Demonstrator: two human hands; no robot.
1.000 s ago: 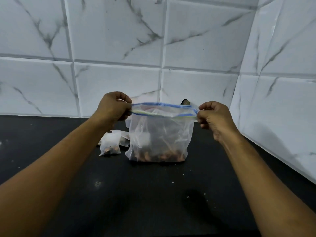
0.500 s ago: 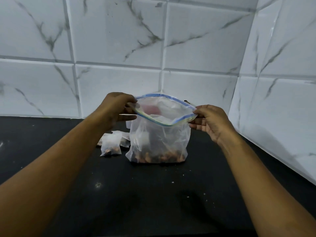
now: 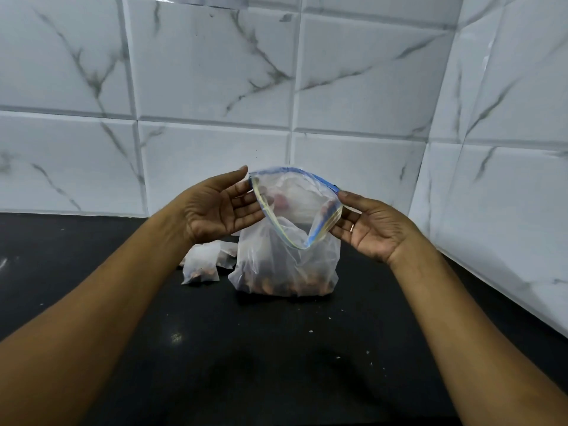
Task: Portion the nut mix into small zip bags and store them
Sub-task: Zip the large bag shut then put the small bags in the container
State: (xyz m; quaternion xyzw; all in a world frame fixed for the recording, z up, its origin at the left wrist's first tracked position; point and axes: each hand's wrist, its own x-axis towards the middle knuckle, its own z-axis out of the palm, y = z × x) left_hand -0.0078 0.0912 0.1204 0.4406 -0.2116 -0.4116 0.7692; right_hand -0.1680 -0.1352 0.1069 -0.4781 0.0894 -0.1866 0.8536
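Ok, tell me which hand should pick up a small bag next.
Left, probably. The left hand is nearest the small bags, which lie left of the big zip bag. The right hand is on the bag's other side and would have to cross its open mouth.

The large bag (image 3: 287, 265) and small bags (image 3: 201, 265) are thin, translucent, crinkled plastic. The counter (image 3: 276, 348) is matt black and speckled. The wall tiles (image 3: 215, 72) are glossy, marble-veined white.

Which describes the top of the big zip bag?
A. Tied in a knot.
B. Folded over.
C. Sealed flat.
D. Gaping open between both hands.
D: the blue-edged top of the big zip bag gapes wide, with the left hand and right hand at either side.
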